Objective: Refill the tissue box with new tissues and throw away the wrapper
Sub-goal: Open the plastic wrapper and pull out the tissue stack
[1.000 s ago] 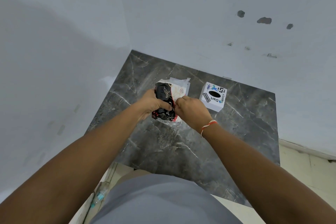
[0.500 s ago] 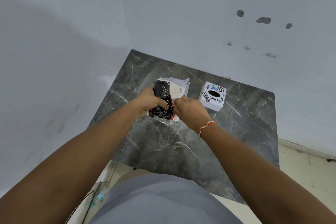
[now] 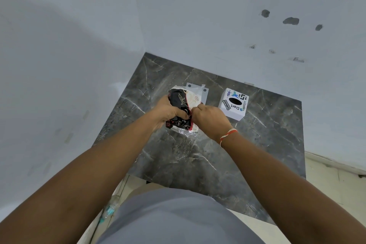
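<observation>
A pack of tissues in a black, red and cream plastic wrapper (image 3: pixel 183 103) is held over the dark marble table (image 3: pixel 198 154). My left hand (image 3: pixel 168 112) grips the pack's black left side. My right hand (image 3: pixel 210 120) pinches the wrapper along its right edge, fingers closed on the plastic. Clear wrapper ends stick out at the far and near ends of the pack. A white cube tissue box (image 3: pixel 234 104) with stickers and a dark oval opening on top stands on the table just right of my right hand, apart from it.
Pale walls close off the table at the left and the back. The table's near edge (image 3: pixel 178 186) lies in front of my body. A light tiled floor (image 3: pixel 326 194) shows at the right, and a plastic bottle (image 3: pixel 110 209) lies on the floor at the lower left.
Both hands stay on the pack and have shifted slightly; the pack has tilted a little more upright between them. The tissue box has not moved.
</observation>
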